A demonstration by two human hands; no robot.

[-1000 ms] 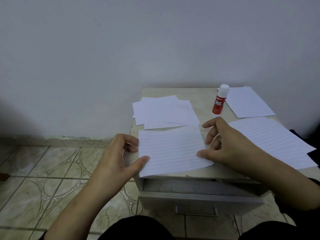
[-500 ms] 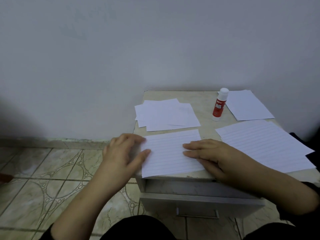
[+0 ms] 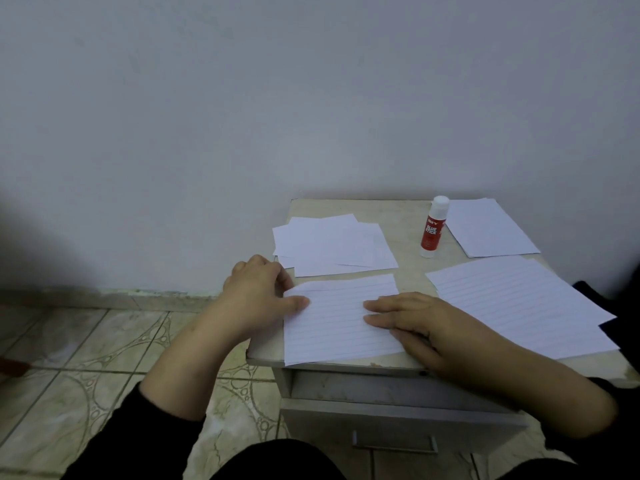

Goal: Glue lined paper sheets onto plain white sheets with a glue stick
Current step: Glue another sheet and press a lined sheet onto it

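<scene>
Pressing flat-fingered on the lined sheet (image 3: 341,320), the right hand (image 3: 412,323) faces the left hand (image 3: 258,292) pinching its edge, beyond them a red tube reading "GLUE STICK" (image 3: 433,227).

Both hands, left hand (image 3: 258,296) and right hand (image 3: 415,320), press lined sheet (image 3: 332,327) flat
</scene>
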